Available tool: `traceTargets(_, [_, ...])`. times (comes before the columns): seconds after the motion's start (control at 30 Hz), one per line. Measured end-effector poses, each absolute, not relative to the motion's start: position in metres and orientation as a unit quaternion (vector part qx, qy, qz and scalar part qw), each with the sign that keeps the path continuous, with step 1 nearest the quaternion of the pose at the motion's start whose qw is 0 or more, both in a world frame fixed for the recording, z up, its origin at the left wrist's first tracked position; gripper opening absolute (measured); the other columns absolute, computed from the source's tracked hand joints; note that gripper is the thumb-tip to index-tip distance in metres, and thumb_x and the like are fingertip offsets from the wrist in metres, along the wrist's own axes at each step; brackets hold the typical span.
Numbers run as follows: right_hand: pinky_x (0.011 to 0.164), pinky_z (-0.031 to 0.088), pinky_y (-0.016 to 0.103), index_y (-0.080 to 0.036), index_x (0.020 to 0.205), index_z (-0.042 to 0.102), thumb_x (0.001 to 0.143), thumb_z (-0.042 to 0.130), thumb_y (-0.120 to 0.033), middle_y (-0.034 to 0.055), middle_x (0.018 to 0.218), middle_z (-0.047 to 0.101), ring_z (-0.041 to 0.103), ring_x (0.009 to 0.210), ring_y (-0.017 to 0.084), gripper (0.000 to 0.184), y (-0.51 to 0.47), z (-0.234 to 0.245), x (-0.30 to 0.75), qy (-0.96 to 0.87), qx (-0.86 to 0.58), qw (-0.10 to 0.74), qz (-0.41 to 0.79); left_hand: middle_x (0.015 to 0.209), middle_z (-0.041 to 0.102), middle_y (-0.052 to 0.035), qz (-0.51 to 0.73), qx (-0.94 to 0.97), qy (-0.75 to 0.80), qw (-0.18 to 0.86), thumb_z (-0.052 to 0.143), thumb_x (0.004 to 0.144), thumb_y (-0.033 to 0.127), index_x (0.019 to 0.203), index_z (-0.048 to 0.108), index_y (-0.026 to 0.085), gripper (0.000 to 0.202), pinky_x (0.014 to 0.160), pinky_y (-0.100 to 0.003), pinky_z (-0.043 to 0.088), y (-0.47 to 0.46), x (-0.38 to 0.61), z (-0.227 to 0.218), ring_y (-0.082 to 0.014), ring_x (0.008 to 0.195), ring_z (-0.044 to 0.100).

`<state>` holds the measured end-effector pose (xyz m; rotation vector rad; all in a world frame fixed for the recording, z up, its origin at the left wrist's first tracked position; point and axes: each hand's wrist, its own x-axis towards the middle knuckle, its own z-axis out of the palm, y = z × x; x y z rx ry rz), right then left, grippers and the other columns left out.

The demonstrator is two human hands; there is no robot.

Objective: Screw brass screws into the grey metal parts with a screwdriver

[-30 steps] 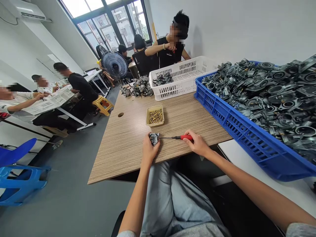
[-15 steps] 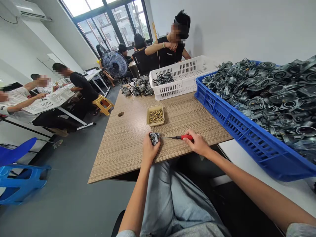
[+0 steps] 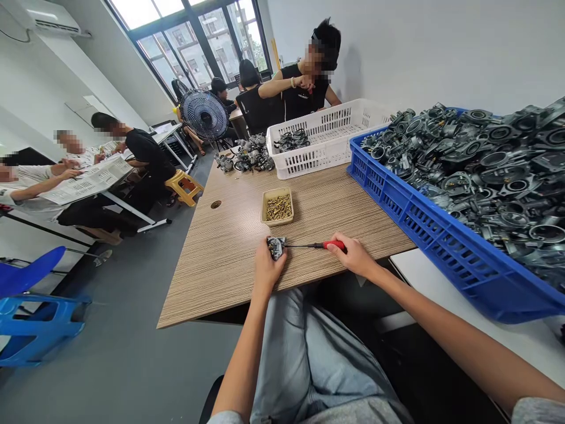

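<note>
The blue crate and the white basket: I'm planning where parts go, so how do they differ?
The blue plastic crate is heaped above its rim with grey metal carburetor bodies, while the white plastic basket holds a small cluster of parts on its floor. The blue crate sits nearer the camera, the white basket farther off. Both have slotted walls.

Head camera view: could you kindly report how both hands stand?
Left hand gripping small carburetor. Right hand holding red-handled screwdriver, tip at carburetor. Screw tray beyond, not in the way.
</note>
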<state>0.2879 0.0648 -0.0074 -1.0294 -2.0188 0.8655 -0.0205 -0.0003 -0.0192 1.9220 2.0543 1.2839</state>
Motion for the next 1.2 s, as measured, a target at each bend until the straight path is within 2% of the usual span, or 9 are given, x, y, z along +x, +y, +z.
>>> traceTargets(0.33, [0.065,0.032,0.032,-0.027,0.085,0.053,0.109,0.053,-0.058,-0.0034,0.067,0.053,0.048,0.063,0.019,0.040,0.0671,-0.0078,0.2880,-0.788,-0.399,0.332,0.330,0.121,0.075,-0.0134,0.423,0.616,0.664,0.030,0.078,0.096,0.034,0.138,0.060,0.022,0.047,0.109,-0.050,0.059,-0.0009,-0.0188,-0.0162,-0.0317,0.116,0.073])
traceTargets(0.47, [0.065,0.031,0.032,-0.028,0.090,0.054,0.111,0.051,-0.059,-0.0038,0.069,0.055,0.050,0.064,0.019,0.037,0.0689,-0.0098,0.2891,-0.795,-0.396,0.310,0.340,0.123,0.075,-0.0139,0.426,0.611,0.666,0.032,0.078,0.097,0.035,0.137,0.061,0.022,0.045,0.109,-0.049,0.059,-0.0013,-0.0192,-0.0151,-0.0318,0.118,0.074])
traceTargets(0.6, [0.067,0.035,0.032,-0.028,0.103,0.052,0.107,0.056,-0.053,-0.0045,0.074,0.059,0.053,0.064,0.020,0.025,0.0693,-0.0073,0.2912,-0.796,-0.379,0.312,0.353,0.122,0.075,-0.0137,0.428,0.612,0.664,0.034,0.078,0.097,0.036,0.137,0.061,0.022,0.046,0.109,-0.049,0.059,-0.0011,-0.0203,-0.0155,-0.0315,0.117,0.073])
traceTargets(0.7, [0.068,0.039,0.032,-0.028,0.108,0.050,0.106,0.057,-0.050,-0.0042,0.076,0.061,0.054,0.065,0.021,0.024,0.0705,-0.0069,0.2920,-0.792,-0.377,0.319,0.359,0.122,0.075,-0.0141,0.427,0.614,0.663,0.031,0.078,0.097,0.036,0.138,0.060,0.021,0.047,0.107,-0.049,0.059,-0.0007,-0.0207,-0.0165,-0.0317,0.115,0.073])
traceTargets(0.83, [0.068,0.038,0.032,-0.028,0.102,0.051,0.106,0.055,-0.053,-0.0042,0.073,0.059,0.054,0.065,0.021,0.025,0.0730,-0.0098,0.2906,-0.786,-0.383,0.324,0.363,0.123,0.075,-0.0144,0.420,0.614,0.668,0.026,0.078,0.097,0.035,0.139,0.060,0.021,0.048,0.108,-0.050,0.059,-0.0004,-0.0204,-0.0173,-0.0323,0.116,0.073])
traceTargets(1.03, [0.066,0.034,0.031,-0.027,0.085,0.051,0.108,0.054,-0.062,-0.0044,0.068,0.054,0.048,0.065,0.018,0.042,0.0741,-0.0094,0.2876,-0.779,-0.389,0.333,0.361,0.123,0.075,-0.0152,0.419,0.613,0.669,0.020,0.077,0.097,0.035,0.139,0.060,0.021,0.047,0.109,-0.051,0.059,-0.0002,-0.0204,-0.0182,-0.0332,0.117,0.073])
traceTargets(1.2, [0.067,0.034,0.032,-0.026,0.079,0.053,0.110,0.049,-0.062,-0.0029,0.069,0.054,0.048,0.066,0.018,0.048,0.0734,-0.0046,0.2869,-0.786,-0.386,0.327,0.356,0.124,0.075,-0.0146,0.419,0.614,0.669,0.022,0.077,0.096,0.035,0.139,0.060,0.022,0.048,0.110,-0.051,0.058,0.0003,-0.0210,-0.0196,-0.0331,0.118,0.073])
